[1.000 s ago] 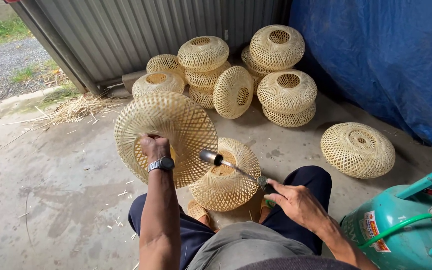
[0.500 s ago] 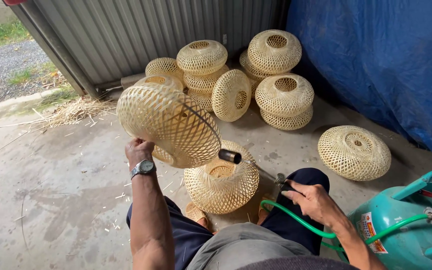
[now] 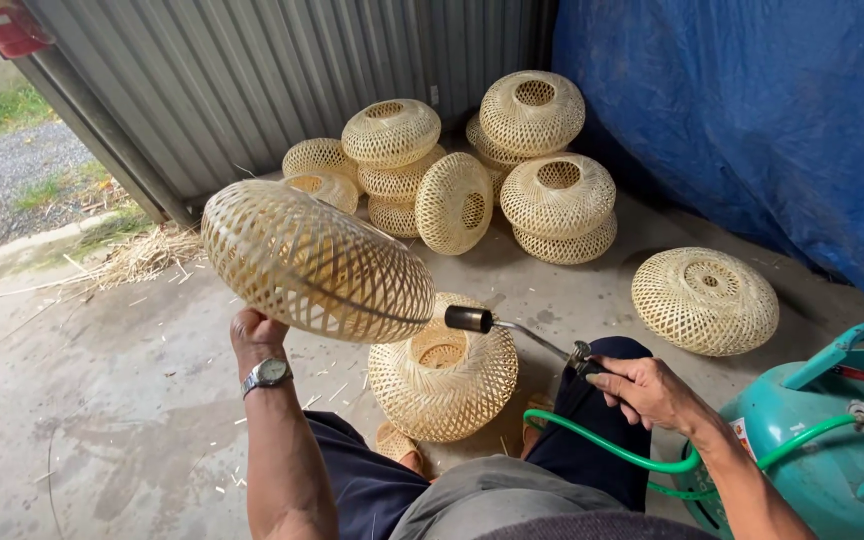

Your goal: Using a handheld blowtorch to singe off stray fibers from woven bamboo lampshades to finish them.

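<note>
Torch (image 3: 512, 330) between raised shade (image 3: 317, 262), floor shade (image 3: 444, 372)

One view only, worn on the head, looking steeply down and forward over the lap and both forearms. Close in: left hand (image 3: 255, 332) and right hand (image 3: 642, 388) sit in the lower half of frame, knees cut by the bottom edge. Facing toward a corrugated metal wall (image 3: 252, 80) along the top, blue tarp (image 3: 752, 120) filling the top right corner. Concrete floor (image 3: 72, 400) spreading out to the left edge, gravel and grass just caught at the top left corner. Teal gas cylinder (image 3: 812, 450) clipped by the bottom right corner. No second view, so nothing shared between cameras
</note>
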